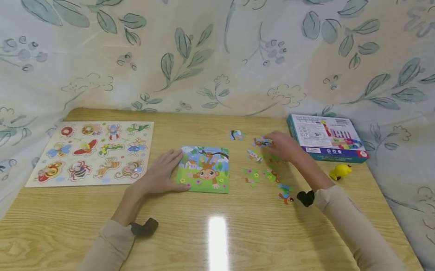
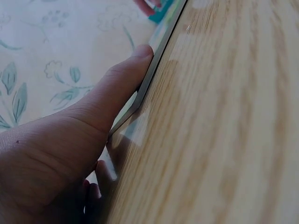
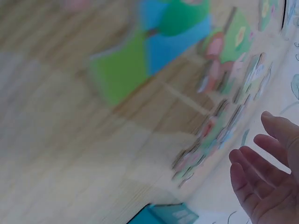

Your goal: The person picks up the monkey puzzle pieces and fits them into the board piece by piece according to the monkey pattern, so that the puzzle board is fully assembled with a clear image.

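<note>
A square picture board (image 1: pixel 206 169) with a monkey hanging by its tail lies flat on the table. My left hand (image 1: pixel 159 171) is spread at its left side, with the thumb (image 2: pixel 133 65) against the front edge in the left wrist view. Loose jigsaw pieces lie to the right of the board. Over one blue and brown jigsaw piece (image 1: pixel 259 142) at the back reaches my right hand (image 1: pixel 282 145). In the right wrist view its fingers (image 3: pixel 254 168) are loosely bent, with nothing seen between them. A green and blue piece (image 3: pixel 117 70) looks blurred there.
On the left lies an insect puzzle board (image 1: pixel 90 150). A boxed set (image 1: pixel 327 135) stands at the back right, with a small yellow toy (image 1: pixel 340 171) in front of it. More pieces (image 1: pixel 252 176) are scattered on the wooden table (image 1: pixel 267 255). Floral cloth (image 1: pixel 232 39) hangs behind.
</note>
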The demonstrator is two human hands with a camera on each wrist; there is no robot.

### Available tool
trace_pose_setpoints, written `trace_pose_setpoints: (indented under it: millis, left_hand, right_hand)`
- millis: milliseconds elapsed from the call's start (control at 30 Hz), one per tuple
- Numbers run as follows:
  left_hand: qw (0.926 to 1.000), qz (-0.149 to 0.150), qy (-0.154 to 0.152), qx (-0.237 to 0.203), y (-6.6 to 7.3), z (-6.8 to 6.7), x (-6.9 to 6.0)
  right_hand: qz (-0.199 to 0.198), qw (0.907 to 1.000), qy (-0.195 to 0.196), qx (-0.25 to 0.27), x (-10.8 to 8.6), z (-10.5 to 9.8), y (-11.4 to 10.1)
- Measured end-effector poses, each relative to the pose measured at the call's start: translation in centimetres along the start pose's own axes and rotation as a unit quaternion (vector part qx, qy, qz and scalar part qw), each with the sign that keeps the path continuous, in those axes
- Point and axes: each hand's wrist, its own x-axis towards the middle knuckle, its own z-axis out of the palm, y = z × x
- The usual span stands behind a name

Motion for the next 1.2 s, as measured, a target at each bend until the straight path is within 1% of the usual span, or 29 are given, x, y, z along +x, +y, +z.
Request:
trace_pose_setpoints:
  millis: [167, 267, 400, 500, 600, 733, 967, 1200]
  left_hand:
    - [1.0, 0.003, 0.006, 0.001, 0.2, 0.2, -0.1]
    - [0.9999, 0.006, 0.012, -0.001, 0.2, 0.2, -0.2]
    - [1.0, 0.004, 0.008, -0.001, 0.1, 0.3, -0.2]
    - [1.0, 0.0, 0.002, -0.001, 0.0, 0.3, -0.1]
    - [1.0, -0.002, -0.002, -0.004, 0.0, 0.2, -0.1]
    - [1.0, -0.002, -0.002, -0.005, 0.0, 0.1, -0.1]
    - [1.0, 0.0, -0.002, -0.003, -0.1, 0.1, -0.1]
    - [1.0, 0.0, -0.002, -0.004, -0.2, 0.0, 0.0]
  right_hand:
    - [0.027, 0.9993, 0.002, 0.025, 1.2, 0.1, -0.7]
    - [0.041, 0.999, -0.006, 0.017, 2.1, 0.4, -0.8]
    - [0.063, 0.9974, -0.034, -0.008, 3.1, 0.9, -0.8]
    - [0.082, 0.9957, -0.041, -0.017, 3.4, 1.0, -1.1]
    - [0.094, 0.9947, -0.037, -0.021, 3.6, 0.9, -1.3]
    - [0.1, 0.994, -0.037, -0.025, 3.9, 0.7, -1.3]
    - [0.095, 0.9937, -0.048, -0.034, 4.1, 0.5, -1.5]
    - [0.09, 0.9945, -0.053, -0.006, 4.6, 0.0, -1.7]
